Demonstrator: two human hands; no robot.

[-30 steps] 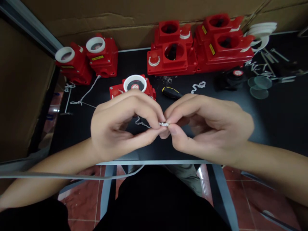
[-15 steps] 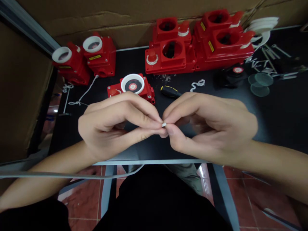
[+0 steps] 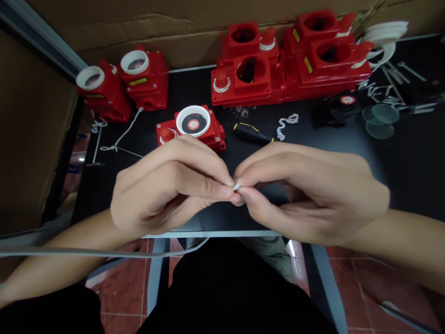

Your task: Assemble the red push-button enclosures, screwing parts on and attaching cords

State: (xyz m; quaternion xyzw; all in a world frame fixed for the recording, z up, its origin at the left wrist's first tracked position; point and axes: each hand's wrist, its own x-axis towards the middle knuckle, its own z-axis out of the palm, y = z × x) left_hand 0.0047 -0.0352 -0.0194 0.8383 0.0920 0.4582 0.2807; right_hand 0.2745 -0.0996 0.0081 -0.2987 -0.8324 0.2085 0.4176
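Observation:
My left hand (image 3: 163,185) and my right hand (image 3: 309,190) meet fingertip to fingertip above the near edge of the black table (image 3: 410,157). Both pinch one tiny silvery-white piece (image 3: 236,186), mostly hidden by my fingers. Just behind my hands sits a small red box with a white ring on top (image 3: 192,125). A black-handled screwdriver (image 3: 251,132) and a short white chain (image 3: 286,124) lie to its right.
Two red boxes with white rings (image 3: 121,83) stand back left. Several open red housings (image 3: 292,60) line the cardboard wall. At the back right are stacked white rings (image 3: 385,35), clear discs (image 3: 378,120), loose metal parts (image 3: 389,86) and a black part (image 3: 335,109). White string (image 3: 121,137) trails left.
My hands have drifted slightly lower and closer together. The bit of thin chain seen hanging under my left fingers a second ago is no longer visible.

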